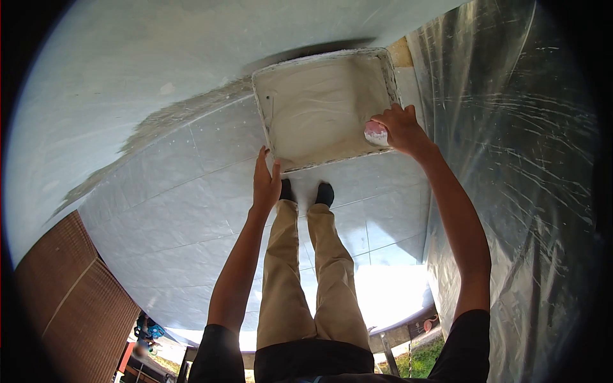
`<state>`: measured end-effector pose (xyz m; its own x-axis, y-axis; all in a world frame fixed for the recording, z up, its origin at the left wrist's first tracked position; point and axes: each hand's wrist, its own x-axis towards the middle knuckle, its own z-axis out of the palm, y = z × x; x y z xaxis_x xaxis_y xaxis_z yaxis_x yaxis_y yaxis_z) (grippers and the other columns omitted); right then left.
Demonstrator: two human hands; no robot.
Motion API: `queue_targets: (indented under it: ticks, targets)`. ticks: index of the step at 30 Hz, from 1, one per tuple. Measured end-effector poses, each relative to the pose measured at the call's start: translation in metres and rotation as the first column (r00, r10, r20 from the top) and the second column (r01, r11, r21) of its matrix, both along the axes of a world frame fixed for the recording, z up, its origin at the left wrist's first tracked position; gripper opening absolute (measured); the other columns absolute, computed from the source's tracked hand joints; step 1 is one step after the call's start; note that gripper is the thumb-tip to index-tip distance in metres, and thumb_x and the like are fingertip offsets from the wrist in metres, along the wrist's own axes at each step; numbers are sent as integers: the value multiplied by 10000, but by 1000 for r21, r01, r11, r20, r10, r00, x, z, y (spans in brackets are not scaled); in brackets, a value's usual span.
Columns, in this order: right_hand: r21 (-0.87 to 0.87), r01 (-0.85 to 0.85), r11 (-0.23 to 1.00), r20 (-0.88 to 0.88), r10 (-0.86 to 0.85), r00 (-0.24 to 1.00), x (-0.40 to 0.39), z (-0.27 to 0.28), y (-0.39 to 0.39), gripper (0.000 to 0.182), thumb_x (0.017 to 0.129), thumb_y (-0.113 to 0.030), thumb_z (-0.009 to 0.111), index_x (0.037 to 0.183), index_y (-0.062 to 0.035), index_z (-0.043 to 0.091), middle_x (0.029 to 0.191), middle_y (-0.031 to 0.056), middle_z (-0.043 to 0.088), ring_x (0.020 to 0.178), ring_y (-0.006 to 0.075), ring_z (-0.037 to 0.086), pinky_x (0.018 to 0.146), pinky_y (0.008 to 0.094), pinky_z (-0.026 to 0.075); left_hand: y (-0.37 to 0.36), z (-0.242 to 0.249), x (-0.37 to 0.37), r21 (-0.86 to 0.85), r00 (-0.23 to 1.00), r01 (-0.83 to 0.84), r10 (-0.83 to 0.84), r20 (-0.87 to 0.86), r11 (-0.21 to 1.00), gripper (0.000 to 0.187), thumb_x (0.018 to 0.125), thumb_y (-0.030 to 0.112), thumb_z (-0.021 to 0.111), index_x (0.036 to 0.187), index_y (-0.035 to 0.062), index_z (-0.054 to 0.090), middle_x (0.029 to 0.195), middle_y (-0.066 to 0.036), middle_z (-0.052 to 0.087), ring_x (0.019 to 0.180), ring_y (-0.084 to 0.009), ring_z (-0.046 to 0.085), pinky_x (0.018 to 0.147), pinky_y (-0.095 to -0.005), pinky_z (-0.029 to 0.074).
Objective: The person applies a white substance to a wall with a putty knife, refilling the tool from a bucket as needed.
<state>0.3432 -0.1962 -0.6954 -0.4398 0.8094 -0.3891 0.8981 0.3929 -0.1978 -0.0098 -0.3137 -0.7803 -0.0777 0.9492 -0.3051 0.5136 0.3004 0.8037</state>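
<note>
Head view: tray [319, 108] between left hand [265, 182] and right hand [399, 131], grip apparently on edges.

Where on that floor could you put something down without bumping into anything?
Bare tile lies wide open left of the legs, up to the brown wall. A smaller patch sits right of the legs, against the plastic sheet. It is crowded by the tray: left hand and right hand hold its edges, feet just below.
</note>
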Motion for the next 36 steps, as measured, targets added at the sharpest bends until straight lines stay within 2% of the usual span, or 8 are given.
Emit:
queue_targets:
  ticks: [10,15,19,21,22,24,30,36]
  targets:
    - [-122,62,991,190,-38,981,-1,23,18,371,841,-43,613,1147,-221,723,946,34,677,1068,201,552,883,424,325,2,11,-7,-6,999,39,-39,-8,999,609,1037,298,471,1508,-36,275,1465,-256,432,1371,-386,414,1130,-434,326]
    - [-207,384,900,171,-354,920,10,33,21,243,946,-194,567,1113,-187,743,1037,58,719,1054,265,608,933,444,347,3,19,-10,13,997,63,-62,-47,998,608,1036,297,472,1508,-30,273,1481,-258,410,1384,-392,390,1141,-444,312]
    - [-281,490,825,-19,-515,857,46,11,18,289,936,-99,572,1193,-55,695,1082,120,725,950,258,685,864,420,485,5,27,-13,18,996,68,-67,-55,998,598,1036,301,472,1499,-31,290,1488,-260,399,1389,-397,381,1148,-450,304]
    - [-568,620,542,-120,-799,589,53,9,17,293,959,-107,574,1211,5,672,1091,139,719,927,215,692,829,341,532,5,30,-15,29,996,71,-69,-58,997,595,1036,302,472,1496,-31,295,1490,-260,397,1390,-399,379,1149,-452,303]
    - [-563,621,545,-126,-799,588,54,11,15,293,959,-107,574,1211,5,672,1091,139,719,927,215,692,829,341,532,5,32,-16,43,995,76,-74,-62,996,592,1035,299,474,1494,-31,299,1489,-262,397,1390,-402,377,1150,-453,303]
    - [-698,601,389,-201,-912,357,54,20,6,319,983,-99,561,1262,41,626,1131,127,696,978,181,664,873,310,514,5,39,-16,68,995,82,-77,-67,994,589,1034,297,477,1492,-31,303,1489,-264,396,1391,-405,376,1151,-453,302]
    - [-848,288,444,-467,-884,-11,58,33,-22,388,995,-169,605,1349,-21,544,1153,34,660,1022,114,607,910,273,466,27,83,-11,187,990,128,-113,-88,974,572,1028,269,486,1474,-50,321,1484,-272,398,1387,-412,378,1151,-458,303]
    - [-760,159,631,-650,-727,-221,19,149,-19,371,985,-180,635,1314,-40,536,1058,5,668,874,78,593,763,245,459,82,184,5,352,985,172,-161,-59,920,564,1026,251,487,1476,-49,328,1480,-262,408,1390,-399,381,1156,-454,301]
